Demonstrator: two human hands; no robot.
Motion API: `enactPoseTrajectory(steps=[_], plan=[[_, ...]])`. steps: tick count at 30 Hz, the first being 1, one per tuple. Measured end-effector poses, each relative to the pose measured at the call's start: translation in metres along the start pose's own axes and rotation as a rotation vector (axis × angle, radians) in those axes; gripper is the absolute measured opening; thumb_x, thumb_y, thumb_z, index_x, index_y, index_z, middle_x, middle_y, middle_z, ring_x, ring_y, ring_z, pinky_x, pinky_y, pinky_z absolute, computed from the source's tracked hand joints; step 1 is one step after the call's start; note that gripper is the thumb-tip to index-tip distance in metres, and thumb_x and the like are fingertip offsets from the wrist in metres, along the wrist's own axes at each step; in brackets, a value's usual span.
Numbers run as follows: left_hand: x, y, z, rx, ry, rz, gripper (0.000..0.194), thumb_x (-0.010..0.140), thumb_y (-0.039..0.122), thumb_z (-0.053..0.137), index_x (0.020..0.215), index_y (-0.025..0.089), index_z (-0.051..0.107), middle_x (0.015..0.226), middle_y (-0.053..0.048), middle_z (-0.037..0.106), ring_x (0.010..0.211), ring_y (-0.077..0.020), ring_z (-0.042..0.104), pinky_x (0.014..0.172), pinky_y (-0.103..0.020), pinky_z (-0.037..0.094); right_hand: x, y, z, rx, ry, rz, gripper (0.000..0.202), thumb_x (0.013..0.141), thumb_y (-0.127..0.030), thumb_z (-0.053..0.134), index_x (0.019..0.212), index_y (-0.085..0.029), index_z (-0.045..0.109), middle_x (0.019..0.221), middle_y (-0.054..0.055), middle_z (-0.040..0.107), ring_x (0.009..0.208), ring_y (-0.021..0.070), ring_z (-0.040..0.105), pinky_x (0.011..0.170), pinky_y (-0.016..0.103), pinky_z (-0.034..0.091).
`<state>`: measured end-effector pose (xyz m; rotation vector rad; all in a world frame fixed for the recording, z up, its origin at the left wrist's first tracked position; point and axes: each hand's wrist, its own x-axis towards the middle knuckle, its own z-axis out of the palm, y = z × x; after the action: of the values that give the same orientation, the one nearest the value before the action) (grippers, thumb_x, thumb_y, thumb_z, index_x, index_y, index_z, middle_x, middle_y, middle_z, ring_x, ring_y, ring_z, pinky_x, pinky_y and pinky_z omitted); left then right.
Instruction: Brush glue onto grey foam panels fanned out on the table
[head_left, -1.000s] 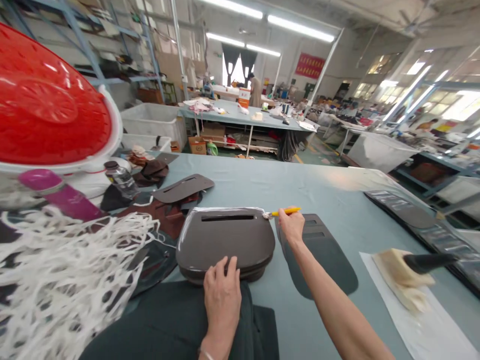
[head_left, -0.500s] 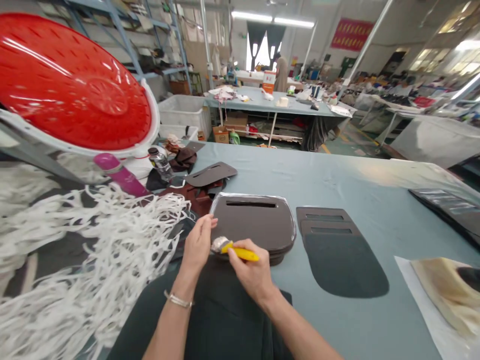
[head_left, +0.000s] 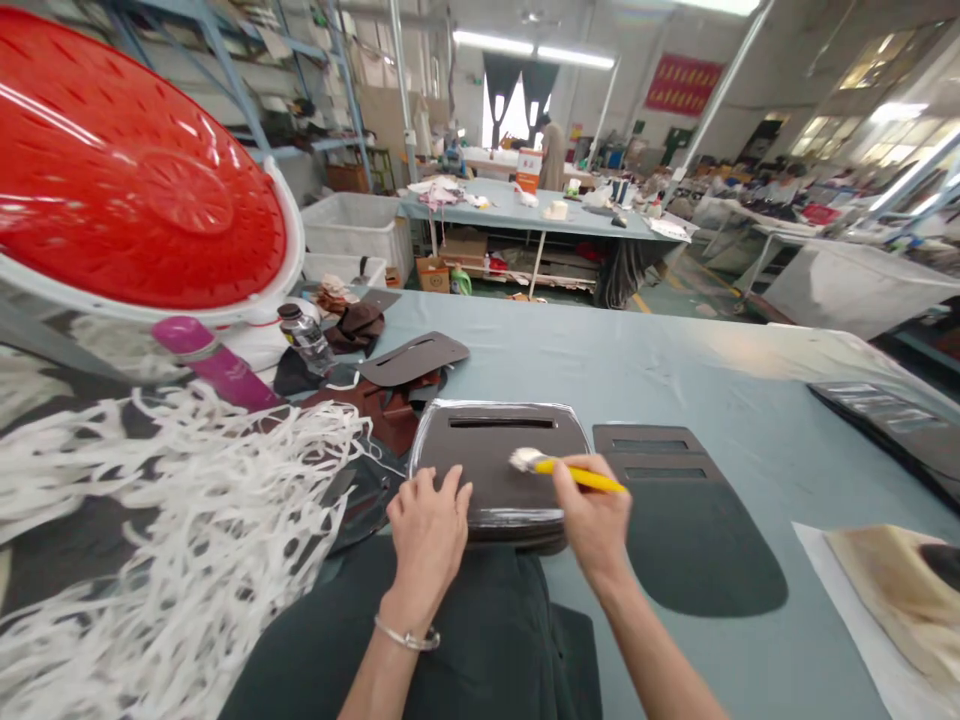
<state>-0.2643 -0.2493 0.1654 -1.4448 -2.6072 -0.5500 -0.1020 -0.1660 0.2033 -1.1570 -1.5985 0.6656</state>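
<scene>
A stack of dark brown slotted panels (head_left: pixel 487 470) lies at the table's near edge, with shiny white wet streaks along the top and front borders of its upper piece. My left hand (head_left: pixel 433 520) rests on the stack's front left part, fingers spread. Closed around the yellow handle of a paintbrush (head_left: pixel 577 474) is my right hand (head_left: pixel 598 510). The brush's whitish bristles point left, over the middle of the top panel; I cannot tell whether they touch it. Just right of the stack lie overlapping dark panels (head_left: pixel 697 540) with slots.
A heap of white strips (head_left: pixel 247 520) covers the left side, beside a magenta bottle (head_left: pixel 214 365) and a clear bottle (head_left: pixel 306 340). Above them leans a red basin (head_left: pixel 165 190). Another slotted panel (head_left: pixel 416 360) lies behind. At right sit a stained cloth (head_left: pixel 892 590) and dark pieces (head_left: pixel 885 420).
My right hand has moved the paintbrush rightward and up from the stack's front left corner. My left hand has shifted right onto the panel. White wet streaks now show along its front border.
</scene>
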Motion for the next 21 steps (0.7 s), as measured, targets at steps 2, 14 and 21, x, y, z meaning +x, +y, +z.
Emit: enactPoseTrajectory(steps=[2, 14, 21], plan=[[-0.002, 0.004, 0.002, 0.059, 0.041, 0.017, 0.036, 0.090, 0.039, 0.039, 0.118, 0.029, 0.059, 0.112, -0.011, 0.055, 0.097, -0.0258, 0.048, 0.081, -0.042, 0.037, 0.006, -0.017, 0.061, 0.131, -0.147, -0.027, 0.020, 0.082, -0.036, 0.054, 0.081, -0.019, 0.065, 0.072, 0.001, 0.065, 0.060, 0.0131, 0.059, 0.059, 0.023, 0.046], [-0.002, 0.002, 0.011, 0.061, 0.071, 0.006, 0.034, 0.090, 0.036, 0.040, 0.117, 0.031, 0.060, 0.113, -0.010, 0.054, 0.098, -0.0266, 0.048, 0.081, -0.042, 0.037, 0.049, 0.023, 0.029, -0.135, 0.216, 0.026, 0.020, 0.079, -0.036, 0.054, 0.075, -0.019, 0.063, 0.067, 0.001, 0.065, 0.061, 0.0144, 0.058, 0.062, 0.023, 0.043], [-0.004, 0.000, 0.012, 0.088, 0.082, 0.021, 0.034, 0.091, 0.034, 0.039, 0.119, 0.032, 0.058, 0.115, -0.009, 0.053, 0.097, -0.0250, 0.048, 0.082, -0.040, 0.037, 0.040, 0.000, 0.114, -0.005, -0.160, -0.092, 0.018, 0.082, -0.032, 0.051, 0.079, -0.022, 0.066, 0.069, -0.001, 0.067, 0.059, 0.0133, 0.059, 0.062, 0.022, 0.044]])
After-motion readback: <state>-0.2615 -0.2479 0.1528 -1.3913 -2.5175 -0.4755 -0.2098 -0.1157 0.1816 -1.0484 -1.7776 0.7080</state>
